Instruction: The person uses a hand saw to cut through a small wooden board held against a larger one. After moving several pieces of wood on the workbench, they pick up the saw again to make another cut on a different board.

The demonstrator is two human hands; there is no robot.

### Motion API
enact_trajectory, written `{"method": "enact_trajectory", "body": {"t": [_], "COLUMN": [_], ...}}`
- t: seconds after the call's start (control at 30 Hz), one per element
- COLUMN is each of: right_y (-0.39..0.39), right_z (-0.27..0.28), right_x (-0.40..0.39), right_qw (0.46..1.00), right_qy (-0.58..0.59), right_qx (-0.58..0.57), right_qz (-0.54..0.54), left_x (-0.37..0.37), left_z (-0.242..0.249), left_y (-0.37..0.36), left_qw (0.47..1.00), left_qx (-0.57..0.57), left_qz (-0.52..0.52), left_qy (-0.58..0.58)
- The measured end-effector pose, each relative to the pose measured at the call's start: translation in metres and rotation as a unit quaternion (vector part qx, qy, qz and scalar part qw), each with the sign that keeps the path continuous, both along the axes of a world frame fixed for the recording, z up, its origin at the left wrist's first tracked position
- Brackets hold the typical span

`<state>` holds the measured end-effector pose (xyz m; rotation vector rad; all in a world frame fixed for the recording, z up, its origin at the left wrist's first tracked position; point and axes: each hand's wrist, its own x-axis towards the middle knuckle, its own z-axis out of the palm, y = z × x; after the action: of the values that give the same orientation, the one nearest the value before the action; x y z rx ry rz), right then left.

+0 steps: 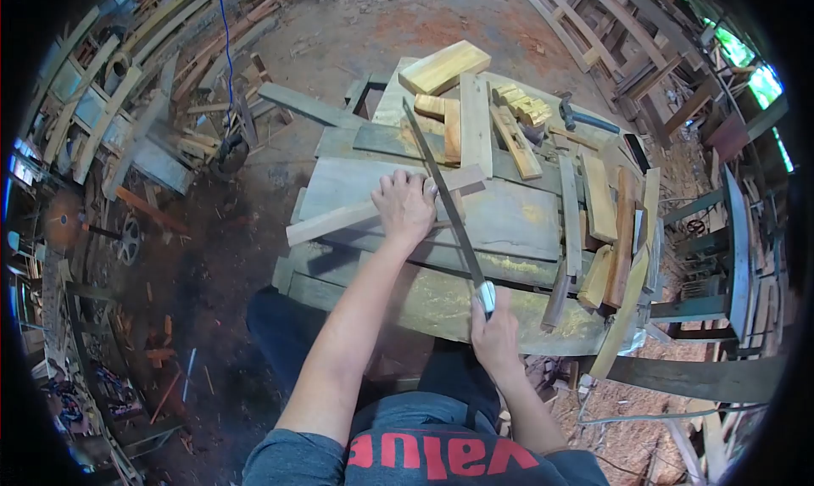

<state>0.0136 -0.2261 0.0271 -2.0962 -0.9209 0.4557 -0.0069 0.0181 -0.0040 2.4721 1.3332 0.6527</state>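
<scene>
My right hand [496, 329] is closed around the handle of a handsaw [454, 210], whose long dark blade points away from me. The blade lies across a pale wooden strip [331, 221], to the right of my left hand. My left hand [405, 204] grips the strip from above with its fingers curled over it, close to the blade. The strip rests at a slant over the workbench [407, 295]. Its left end sticks out towards the bench's left edge, and its right end [466, 177] shows beyond the saw.
Wood blocks [445, 66] and a pale board [476, 125] lie at the bench's far side. A hammer [585, 117] sits at the far right. Several offcuts [600, 198] line the right side. Stacked timber [585, 19] stands behind, and a blue cord [225, 45] hangs at left.
</scene>
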Motion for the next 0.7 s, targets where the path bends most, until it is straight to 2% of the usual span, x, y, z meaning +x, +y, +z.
{"method": "enact_trajectory", "body": {"t": [0.1,0.17,0.27,0.3,0.37,0.47,0.6,0.7], "right_y": [0.010,0.048,0.070,0.062,0.024,-0.012,0.052,0.081], "right_z": [0.003,-0.008,-0.007,-0.001,0.011,-0.002,-0.004,-0.012], "right_x": [-0.001,0.012,0.026,0.023,0.010,0.002,0.022,0.031], "right_qw": [0.999,0.995,0.996,0.996,0.999,0.999,0.999,0.995], "right_qy": [0.008,-0.087,-0.074,-0.075,-0.039,-0.038,-0.034,-0.084], "right_qx": [-0.037,0.049,0.053,0.055,-0.009,-0.006,0.026,0.047], "right_qz": [-0.012,0.012,0.014,0.017,0.003,0.005,0.010,0.012], "left_x": [-0.003,-0.001,-0.001,0.000,-0.001,-0.002,-0.003,-0.003], "left_z": [0.004,0.005,0.003,0.004,0.000,0.001,-0.002,0.003], "left_y": [0.000,-0.001,0.000,0.002,0.001,0.001,0.002,0.001], "left_qw": [1.000,0.999,1.000,1.000,1.000,1.000,0.999,1.000], "left_qx": [0.002,0.009,0.007,0.009,0.005,-0.003,0.008,0.000], "left_qz": [-0.024,-0.027,-0.004,-0.001,-0.007,-0.019,-0.038,-0.024], "left_qy": [-0.015,-0.022,-0.007,-0.008,-0.015,-0.020,-0.013,0.008]}}
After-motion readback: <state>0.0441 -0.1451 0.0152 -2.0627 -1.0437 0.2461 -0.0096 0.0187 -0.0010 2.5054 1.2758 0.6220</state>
